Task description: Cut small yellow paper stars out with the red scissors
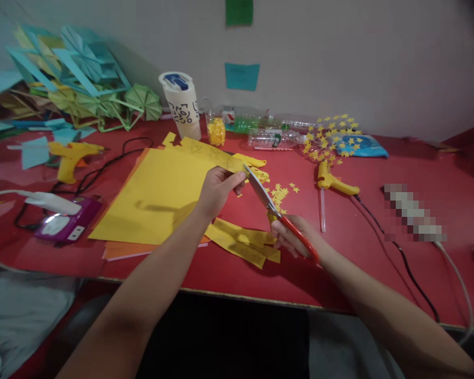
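My left hand (218,196) pinches the right end of a yellow paper strip (205,151) with stars drawn on it in outline. In my right hand (294,235) are red-handled scissors (266,199), their blade tips at the strip's end beside my left thumb. Below the left hand lies a stack of large yellow paper sheets (142,189), with orange and pink edges showing under it. Small cut-out yellow stars (278,195) are scattered just beyond the scissors. Several loose yellow strips (240,239) lie under and left of the right hand.
Yellow glue guns lie left (69,158) and right (335,184), with cords. A purple power socket (67,218) is at left. Behind stand a white tumbler (181,108), plastic bottles (274,139) and a spray of yellow stars (327,139). Folded paper shapes (82,79) pile back left.
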{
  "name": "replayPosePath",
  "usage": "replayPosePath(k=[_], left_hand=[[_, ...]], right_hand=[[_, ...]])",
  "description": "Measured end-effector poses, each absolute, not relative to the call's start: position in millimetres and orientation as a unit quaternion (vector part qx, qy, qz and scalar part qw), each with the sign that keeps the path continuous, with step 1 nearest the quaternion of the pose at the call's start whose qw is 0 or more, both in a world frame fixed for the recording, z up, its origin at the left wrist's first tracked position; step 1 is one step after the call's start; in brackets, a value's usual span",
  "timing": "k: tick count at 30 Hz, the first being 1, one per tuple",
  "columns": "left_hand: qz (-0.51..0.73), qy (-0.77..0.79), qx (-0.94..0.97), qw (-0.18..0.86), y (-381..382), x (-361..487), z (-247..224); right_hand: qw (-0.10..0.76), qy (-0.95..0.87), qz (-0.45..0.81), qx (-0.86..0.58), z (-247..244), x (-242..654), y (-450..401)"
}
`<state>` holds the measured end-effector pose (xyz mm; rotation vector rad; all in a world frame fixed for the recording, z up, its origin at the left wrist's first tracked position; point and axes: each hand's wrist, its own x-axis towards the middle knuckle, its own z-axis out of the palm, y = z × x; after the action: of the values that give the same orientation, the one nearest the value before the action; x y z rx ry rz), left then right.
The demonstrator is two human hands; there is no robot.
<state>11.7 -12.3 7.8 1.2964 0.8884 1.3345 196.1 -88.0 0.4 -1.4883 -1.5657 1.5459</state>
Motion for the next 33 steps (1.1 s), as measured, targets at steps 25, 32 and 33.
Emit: replayPosePath(k=[25,32,33], left_hand=[[0.594,0.351,0.566,0.45,-4.3,1.2,5.1],[0.569,0.343,0.603,0.442,-2.5,-4.3,8.5],[0.565,0.346,0.605,0.442,-2.4,-4.9,8.8]], right_hand=[[0.232,-0.579,0.557,-0.548,8.8,198.4,-86.7],[0.224,-0.606,0.549,-0.53,6.5,203.2,-84.1],[0.22,-0.608,0.546,-0.532,5.9,203.6,-83.8]])
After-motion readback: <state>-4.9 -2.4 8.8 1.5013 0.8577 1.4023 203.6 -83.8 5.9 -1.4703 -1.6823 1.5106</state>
